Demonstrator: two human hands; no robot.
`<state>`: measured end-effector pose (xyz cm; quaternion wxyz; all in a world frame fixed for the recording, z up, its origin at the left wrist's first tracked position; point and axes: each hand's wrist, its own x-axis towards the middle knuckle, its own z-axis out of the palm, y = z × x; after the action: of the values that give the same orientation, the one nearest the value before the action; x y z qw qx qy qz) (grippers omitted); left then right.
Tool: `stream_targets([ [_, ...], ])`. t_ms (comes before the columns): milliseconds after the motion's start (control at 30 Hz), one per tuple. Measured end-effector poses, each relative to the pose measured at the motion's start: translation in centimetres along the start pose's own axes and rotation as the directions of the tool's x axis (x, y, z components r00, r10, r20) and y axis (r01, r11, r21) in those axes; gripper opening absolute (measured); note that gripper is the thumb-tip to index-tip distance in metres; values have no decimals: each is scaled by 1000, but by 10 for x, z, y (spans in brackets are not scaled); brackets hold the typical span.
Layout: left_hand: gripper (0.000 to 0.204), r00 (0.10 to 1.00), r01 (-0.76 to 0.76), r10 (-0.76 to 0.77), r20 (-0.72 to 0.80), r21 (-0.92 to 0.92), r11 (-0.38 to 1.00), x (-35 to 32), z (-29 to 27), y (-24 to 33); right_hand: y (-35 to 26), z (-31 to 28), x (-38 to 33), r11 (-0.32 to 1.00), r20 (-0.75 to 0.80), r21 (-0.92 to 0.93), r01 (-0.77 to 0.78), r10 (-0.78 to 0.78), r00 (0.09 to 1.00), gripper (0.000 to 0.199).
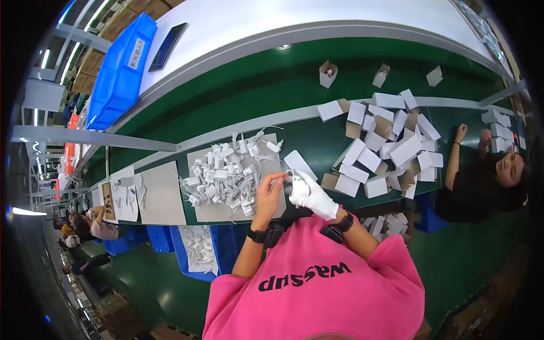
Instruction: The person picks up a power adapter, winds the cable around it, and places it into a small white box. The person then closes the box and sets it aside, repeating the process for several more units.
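Note:
My left hand (pixel 268 195) is bare, with its fingertips pinched on a thin white cable in front of my chest. Beside it, my right hand (pixel 311 197) wears a white glove and is closed around a white charger (pixel 295 185), which barely stands out against the glove. Just beyond my hands lies a white box (pixel 300 165). To the left, a tangled heap of white chargers with cables (pixel 224 173) covers a grey cardboard sheet (pixel 207 212). A large pile of small white boxes (pixel 391 144), some with brown flaps, spreads to the right.
Three open boxes (pixel 327 74) stand farther back on the green surface. Below the table edge sits a blue bin (pixel 226 249) with white bagged items. A blue tray (pixel 122 71) and a dark flat device (pixel 168 47) rest on the upper shelf. A co-worker (pixel 481 175) sits at right.

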<state>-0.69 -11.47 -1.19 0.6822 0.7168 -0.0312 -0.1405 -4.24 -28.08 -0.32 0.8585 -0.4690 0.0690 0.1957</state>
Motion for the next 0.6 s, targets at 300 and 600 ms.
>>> stream_targets([
  [300,29,944,-129,15,329,327,936,38,21,-23,30,-59,32,944,-200,317,90,-26,979,58],
  [600,50,864,226,-470,184,692,685,79,-7,-136,48,-114,101,706,-287,-650,-281,114,951,45],
])
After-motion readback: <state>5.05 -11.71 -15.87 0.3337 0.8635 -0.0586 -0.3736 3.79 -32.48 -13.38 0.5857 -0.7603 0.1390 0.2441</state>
